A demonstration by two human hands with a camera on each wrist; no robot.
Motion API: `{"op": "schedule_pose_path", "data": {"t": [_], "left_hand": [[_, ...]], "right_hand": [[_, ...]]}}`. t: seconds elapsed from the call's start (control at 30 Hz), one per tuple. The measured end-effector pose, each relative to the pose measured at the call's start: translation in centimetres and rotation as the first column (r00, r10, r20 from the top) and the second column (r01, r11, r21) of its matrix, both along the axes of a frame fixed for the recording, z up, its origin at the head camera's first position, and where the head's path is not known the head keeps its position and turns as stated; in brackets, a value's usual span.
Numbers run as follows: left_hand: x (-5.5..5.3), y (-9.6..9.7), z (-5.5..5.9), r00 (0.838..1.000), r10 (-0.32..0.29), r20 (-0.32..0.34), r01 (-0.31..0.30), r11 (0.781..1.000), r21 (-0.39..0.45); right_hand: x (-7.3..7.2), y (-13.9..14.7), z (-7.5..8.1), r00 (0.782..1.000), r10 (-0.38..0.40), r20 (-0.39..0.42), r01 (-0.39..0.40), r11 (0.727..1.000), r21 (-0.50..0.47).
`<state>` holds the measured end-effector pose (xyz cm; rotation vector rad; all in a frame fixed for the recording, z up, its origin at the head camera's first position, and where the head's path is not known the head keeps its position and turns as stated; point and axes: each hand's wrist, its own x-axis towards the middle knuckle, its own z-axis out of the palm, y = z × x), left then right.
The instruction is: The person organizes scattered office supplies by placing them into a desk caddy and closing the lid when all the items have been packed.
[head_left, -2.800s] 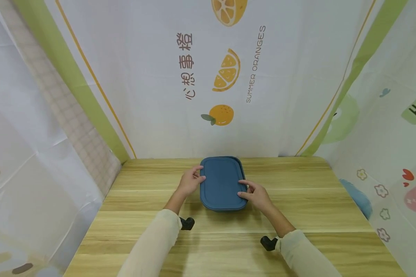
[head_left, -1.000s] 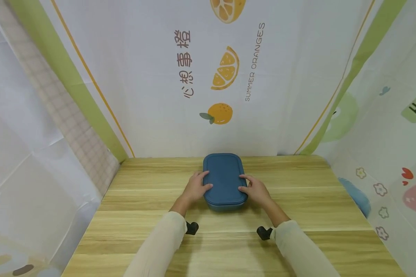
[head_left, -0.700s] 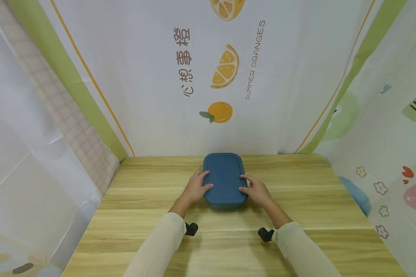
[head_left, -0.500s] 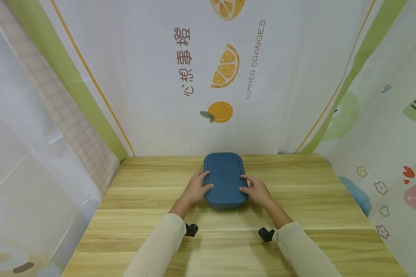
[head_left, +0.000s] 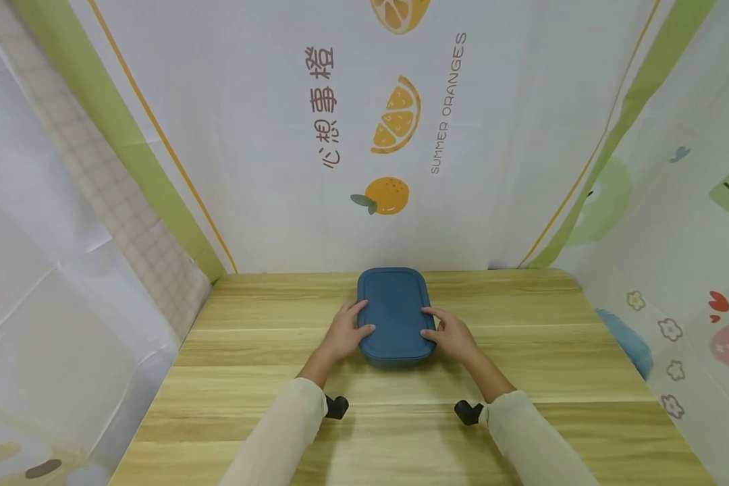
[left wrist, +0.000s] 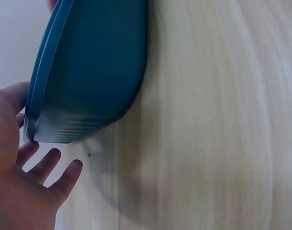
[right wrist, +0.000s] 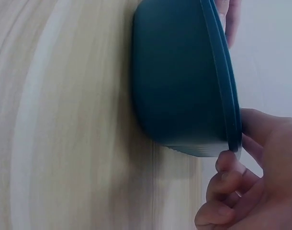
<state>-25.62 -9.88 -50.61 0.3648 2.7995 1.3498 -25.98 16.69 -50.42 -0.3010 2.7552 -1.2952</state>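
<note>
A blue rectangular food container (right wrist: 179, 81) stands on the wooden table, its matching lid (head_left: 395, 312) seated level over the rim. At the left edge of that lid is my left hand (head_left: 342, 332), thumb and index finger lying over the top. The left wrist view shows another fingertip of this hand (left wrist: 16, 167) right at the rim's corner, the remaining fingers loosely bent below. My right hand (head_left: 453, 335) pinches the opposite edge, thumb on top. Seen from the right wrist, its other fingers (right wrist: 222, 184) curl under the rim. The container's inside is hidden.
The wooden table (head_left: 249, 418) reaches back to a white curtain (head_left: 267, 223) printed with oranges, close behind the container. Patterned cloth (head_left: 686, 270) hangs along the right side. A black wrist mount (head_left: 337, 407) sticks out beneath the left sleeve, another (head_left: 468, 412) beneath the right.
The lid sat askew to the left 2.8 seconds ago, and now lies squarely over the container. My left hand has shifted slightly right and nearer with it. Over the last second, both hands stay nearly still.
</note>
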Motion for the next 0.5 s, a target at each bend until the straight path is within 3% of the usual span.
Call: {"op": "schedule_pose_path", "data": {"t": [0.33,0.5], "left_hand": [[0.25,-0.04,0.13,1.0,0.004,0.013,-0.005,0.999,0.051],[0.2,-0.03,0.05,1.0,-0.003,-0.006,0.003,1.0,-0.002]], "right_hand": [[-0.15,-0.09,-0.19,1.0,0.001,0.004,-0.001,1.0,-0.005],[-0.04,0.09,-0.52,0.999,0.016,-0.038,-0.016,1.0,0.006]]}}
